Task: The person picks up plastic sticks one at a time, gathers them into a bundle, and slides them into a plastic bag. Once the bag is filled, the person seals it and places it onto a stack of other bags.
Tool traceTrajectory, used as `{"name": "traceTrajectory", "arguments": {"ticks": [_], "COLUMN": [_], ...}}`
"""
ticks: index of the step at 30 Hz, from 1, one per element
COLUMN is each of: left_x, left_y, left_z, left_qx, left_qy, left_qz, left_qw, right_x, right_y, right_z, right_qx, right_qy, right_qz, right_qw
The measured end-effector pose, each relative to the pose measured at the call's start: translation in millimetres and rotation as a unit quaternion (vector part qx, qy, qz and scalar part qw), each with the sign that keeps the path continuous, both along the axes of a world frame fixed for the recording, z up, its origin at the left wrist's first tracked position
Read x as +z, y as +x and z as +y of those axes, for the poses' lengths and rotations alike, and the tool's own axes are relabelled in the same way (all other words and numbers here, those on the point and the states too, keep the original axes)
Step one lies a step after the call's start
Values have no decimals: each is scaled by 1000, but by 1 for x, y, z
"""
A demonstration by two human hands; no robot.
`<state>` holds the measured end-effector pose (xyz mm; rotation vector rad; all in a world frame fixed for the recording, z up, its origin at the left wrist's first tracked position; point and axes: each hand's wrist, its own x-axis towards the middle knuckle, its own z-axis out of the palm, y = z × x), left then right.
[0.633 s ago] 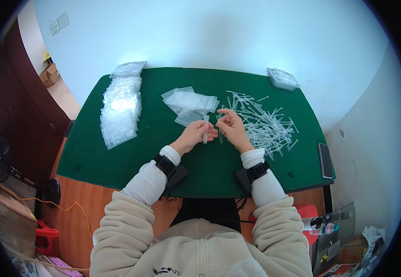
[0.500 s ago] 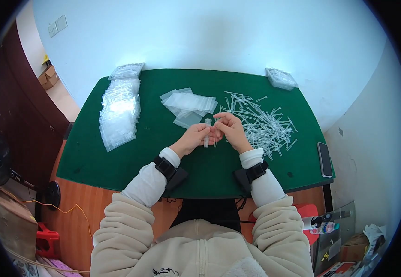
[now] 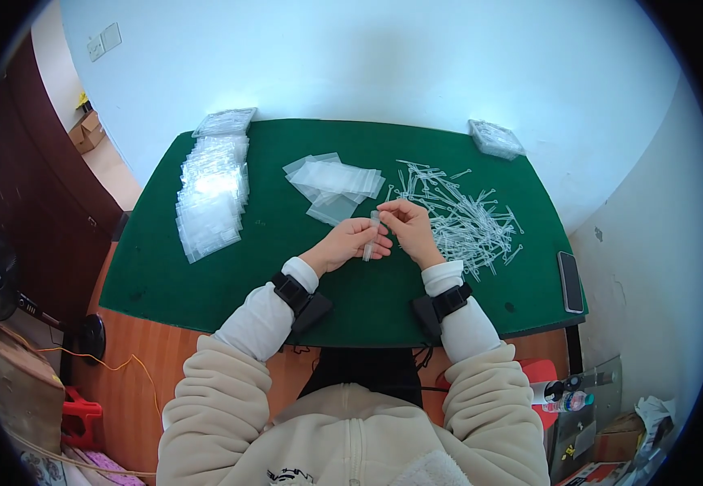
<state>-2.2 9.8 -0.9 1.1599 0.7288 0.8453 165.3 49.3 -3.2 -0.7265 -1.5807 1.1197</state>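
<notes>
A small bundle of clear, thin sticks (image 3: 368,249) stands upright in my left hand (image 3: 346,245), whose thumb and fingers are closed round it. At the top of that bundle, the thumb and fingertips of my right hand (image 3: 410,231) are pinched together; the fingers hide whether a single stick is between them. Just to the right spreads a loose pile of the same clear sticks with looped ends (image 3: 474,228). Beyond my left hand lie several flat, clear plastic bags (image 3: 331,180), fanned over one another.
An overlapping row of clear bags (image 3: 212,194) runs down the left of the green table (image 3: 278,283). Another clear packet (image 3: 497,139) sits at the far right corner. A phone (image 3: 569,281) lies by the right edge. The wall (image 3: 384,65) meets the table's far edge.
My right hand has stayed by the bundle, its fingertips now at the bundle's top. In my left hand the bundle has tilted slightly, and the separate stick beside it no longer shows.
</notes>
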Motion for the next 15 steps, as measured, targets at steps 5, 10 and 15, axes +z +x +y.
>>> {"name": "traceTrajectory", "arguments": {"ticks": [5, 10, 15], "left_x": [-2, -2, -9], "left_y": [2, 0, 0], "left_z": [0, 0, 4], "left_qx": [43, 123, 123], "left_qy": [149, 309, 311], "left_qz": [63, 203, 194], "left_qw": [986, 921, 922], "right_x": [3, 2, -2], "right_y": [-1, -1, 2], "right_z": [-3, -2, 0], "right_qx": [19, 51, 62], "right_qy": [-16, -27, -4], "right_qz": [38, 25, -34], "right_qw": [999, 998, 997]}}
